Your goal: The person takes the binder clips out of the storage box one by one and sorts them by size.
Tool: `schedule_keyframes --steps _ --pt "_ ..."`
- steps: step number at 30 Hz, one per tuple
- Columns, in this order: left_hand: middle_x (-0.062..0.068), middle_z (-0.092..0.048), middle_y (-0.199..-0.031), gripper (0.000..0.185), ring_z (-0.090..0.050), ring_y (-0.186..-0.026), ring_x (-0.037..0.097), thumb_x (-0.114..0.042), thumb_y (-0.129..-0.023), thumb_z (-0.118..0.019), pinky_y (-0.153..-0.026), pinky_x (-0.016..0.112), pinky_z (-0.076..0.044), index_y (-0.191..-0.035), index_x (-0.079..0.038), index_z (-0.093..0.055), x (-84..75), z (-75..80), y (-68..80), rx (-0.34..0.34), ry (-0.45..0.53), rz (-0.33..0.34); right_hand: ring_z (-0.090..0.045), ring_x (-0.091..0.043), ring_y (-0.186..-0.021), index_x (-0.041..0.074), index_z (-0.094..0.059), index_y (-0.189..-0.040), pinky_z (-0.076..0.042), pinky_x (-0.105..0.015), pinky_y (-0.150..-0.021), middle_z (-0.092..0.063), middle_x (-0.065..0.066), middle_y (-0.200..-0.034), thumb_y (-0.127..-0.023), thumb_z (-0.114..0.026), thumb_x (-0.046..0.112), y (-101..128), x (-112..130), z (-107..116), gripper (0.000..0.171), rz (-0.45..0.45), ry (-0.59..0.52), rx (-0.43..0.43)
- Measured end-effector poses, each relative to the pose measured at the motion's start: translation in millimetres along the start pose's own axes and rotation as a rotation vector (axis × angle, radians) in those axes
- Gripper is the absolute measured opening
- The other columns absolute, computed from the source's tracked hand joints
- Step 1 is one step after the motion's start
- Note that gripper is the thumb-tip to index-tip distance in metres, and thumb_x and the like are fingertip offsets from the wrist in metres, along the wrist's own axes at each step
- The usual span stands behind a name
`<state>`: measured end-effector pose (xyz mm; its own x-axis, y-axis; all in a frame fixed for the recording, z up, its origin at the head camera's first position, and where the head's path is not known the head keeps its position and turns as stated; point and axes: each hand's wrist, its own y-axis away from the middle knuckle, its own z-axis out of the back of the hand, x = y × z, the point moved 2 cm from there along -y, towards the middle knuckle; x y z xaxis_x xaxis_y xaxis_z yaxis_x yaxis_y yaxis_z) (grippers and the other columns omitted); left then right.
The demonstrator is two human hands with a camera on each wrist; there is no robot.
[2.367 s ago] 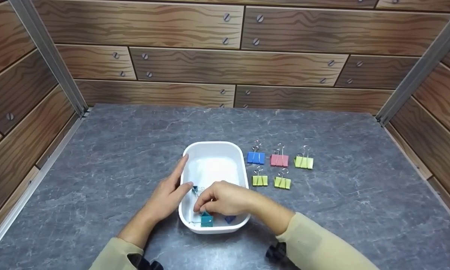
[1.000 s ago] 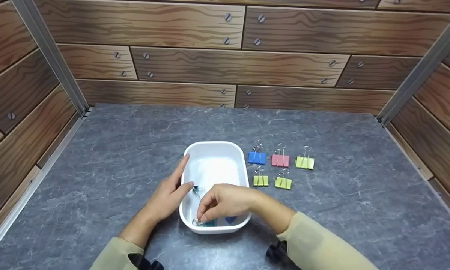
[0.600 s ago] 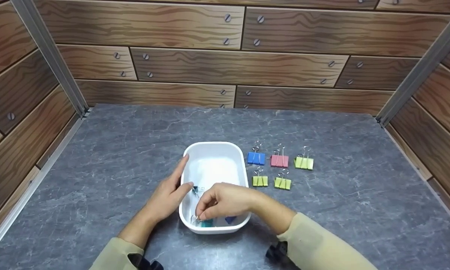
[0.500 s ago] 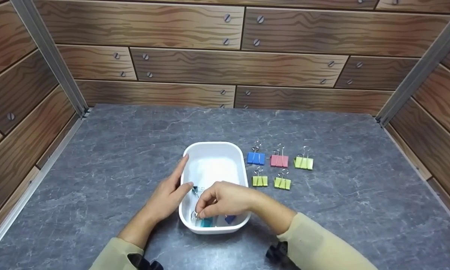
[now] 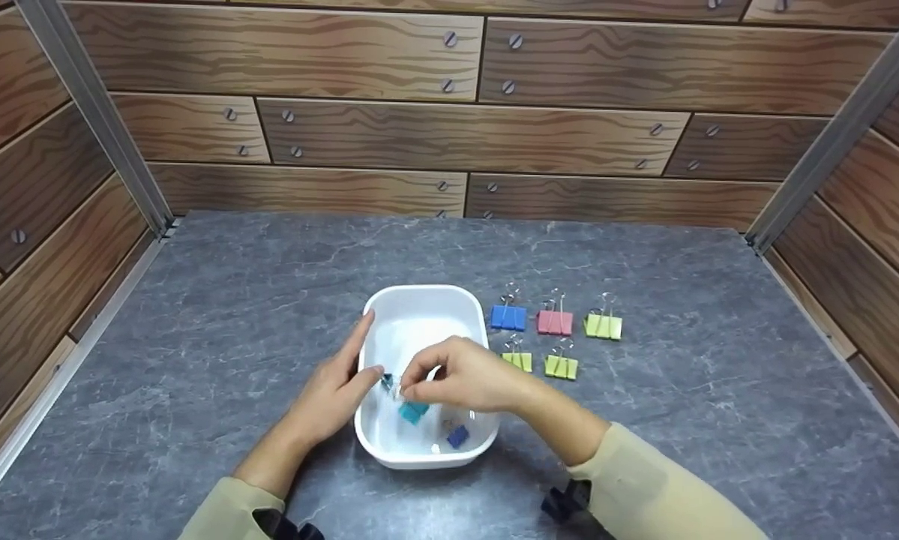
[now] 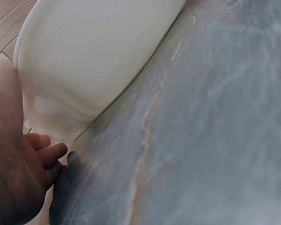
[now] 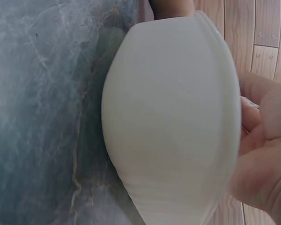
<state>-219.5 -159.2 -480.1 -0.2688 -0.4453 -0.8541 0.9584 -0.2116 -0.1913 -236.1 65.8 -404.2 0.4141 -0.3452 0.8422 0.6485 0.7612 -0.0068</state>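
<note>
From the head view, the right hand (image 5: 460,375) pinches a teal binder clip (image 5: 413,411) by its wire handle above the white tub (image 5: 427,300), which the left hand (image 5: 337,390) steadies with straight fingers (left wrist view: tub wall only; right likewise)

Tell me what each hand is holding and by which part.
Right hand pinches the teal binder clip by its wire handle; left hand holds nothing, resting against the white tub.
</note>
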Motion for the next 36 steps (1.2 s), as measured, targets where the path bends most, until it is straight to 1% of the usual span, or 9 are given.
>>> schedule_keyframes --steps 5,7,12,15,20,23,26,29,36 --pt "0.013 -0.040 -0.166 0.075 -0.047 -0.147 0.028 -0.022 -0.107 -0.058 -0.114 0.054 -0.043 -0.172 -0.029 -0.021 -0.9 -1.4 -0.5 0.006 0.007 0.026 -0.062 -0.012 -0.079 0.008 -0.081 -0.099 -0.049 -0.024 -0.071 -0.076 0.003 -0.091 -0.095 -0.076 0.013 7.7 1.8 12.5 0.008 0.008 -0.054 -0.123" --pt "0.013 -0.041 -0.166 0.074 -0.048 -0.146 0.027 -0.022 -0.107 -0.058 -0.113 0.054 -0.044 -0.172 -0.030 -0.022 -1.3 -1.7 -0.4 0.003 0.008 0.030 -0.062 -0.011 -0.079 0.007 -0.080 -0.099 -0.052 -0.025 -0.070 -0.076 0.000 -0.092 -0.096 -0.075 0.012 11.7 1.8 18.0 0.008 0.005 -0.081 -0.166" --pt "0.012 -0.040 -0.166 0.075 -0.046 -0.147 0.028 -0.021 -0.106 -0.059 -0.115 0.053 -0.042 -0.171 -0.031 -0.023 -1.3 -1.9 -0.5 -0.008 0.007 0.033 -0.068 -0.016 -0.085 0.001 -0.076 -0.101 -0.058 -0.029 -0.077 -0.075 -0.006 -0.095 -0.095 -0.075 0.007 23.9 -1.8 37.4 0.009 0.021 -0.144 -0.259" --pt "0.011 -0.038 -0.167 0.075 -0.044 -0.149 0.028 -0.020 -0.106 -0.059 -0.117 0.053 -0.040 -0.171 -0.031 -0.023 -1.1 -1.9 -0.8 -0.012 0.003 0.031 -0.068 -0.018 -0.087 -0.001 -0.074 -0.103 -0.059 -0.029 -0.079 -0.075 -0.009 -0.095 -0.095 -0.075 0.005 34.3 -5.4 52.5 0.010 0.019 -0.162 -0.311" --pt "0.012 -0.036 -0.168 0.075 -0.041 -0.151 0.028 -0.020 -0.106 -0.059 -0.118 0.053 -0.038 -0.171 -0.029 -0.023 -1.1 -2.0 -0.7 -0.006 0.011 0.020 -0.067 -0.017 -0.084 0.000 -0.075 -0.103 -0.057 -0.030 -0.075 -0.074 -0.009 -0.096 -0.095 -0.076 0.007 58.1 -14.8 80.3 0.010 -0.023 -0.137 -0.397" --pt "0.011 -0.035 -0.169 0.075 -0.039 -0.152 0.028 -0.021 -0.106 -0.059 -0.119 0.053 -0.037 -0.171 -0.028 -0.023 -0.5 -1.9 -0.7 -0.004 0.014 0.020 -0.067 -0.018 -0.085 0.001 -0.075 -0.104 -0.057 -0.031 -0.077 -0.073 -0.011 -0.098 -0.095 -0.077 0.009 73.8 -23.2 96.3 0.012 -0.065 -0.120 -0.439" --pt "0.011 -0.034 -0.169 0.075 -0.039 -0.152 0.028 -0.023 -0.106 -0.059 -0.118 0.053 -0.037 -0.171 -0.028 -0.023 -0.2 -1.8 -0.6 -0.007 0.010 0.024 -0.069 -0.020 -0.089 -0.001 -0.074 -0.106 -0.059 -0.032 -0.081 -0.074 -0.013 -0.102 -0.096 -0.077 0.009 88.7 -32.6 110.1 0.015 -0.097 -0.117 -0.467" --pt "0.011 -0.034 -0.169 0.075 -0.040 -0.151 0.029 -0.023 -0.106 -0.059 -0.118 0.053 -0.038 -0.171 -0.028 -0.024 -0.4 -1.4 -0.1 -0.009 0.008 0.025 -0.070 -0.020 -0.091 -0.001 -0.075 -0.107 -0.059 -0.031 -0.083 -0.075 -0.013 -0.103 -0.096 -0.077 0.009 102.8 -42.3 121.0 0.015 -0.131 -0.097 -0.494" --pt "0.011 -0.036 -0.169 0.074 -0.042 -0.150 0.027 -0.022 -0.107 -0.057 -0.115 0.051 -0.042 -0.172 -0.030 -0.021 -1.0 -1.6 -0.8 0.007 0.017 0.030 -0.067 -0.013 -0.084 -0.001 -0.075 -0.108 -0.056 -0.026 -0.074 -0.074 -0.010 -0.099 -0.097 -0.076 0.010 129.7 -63.1 137.4 0.016 -0.209 -0.051 -0.545"
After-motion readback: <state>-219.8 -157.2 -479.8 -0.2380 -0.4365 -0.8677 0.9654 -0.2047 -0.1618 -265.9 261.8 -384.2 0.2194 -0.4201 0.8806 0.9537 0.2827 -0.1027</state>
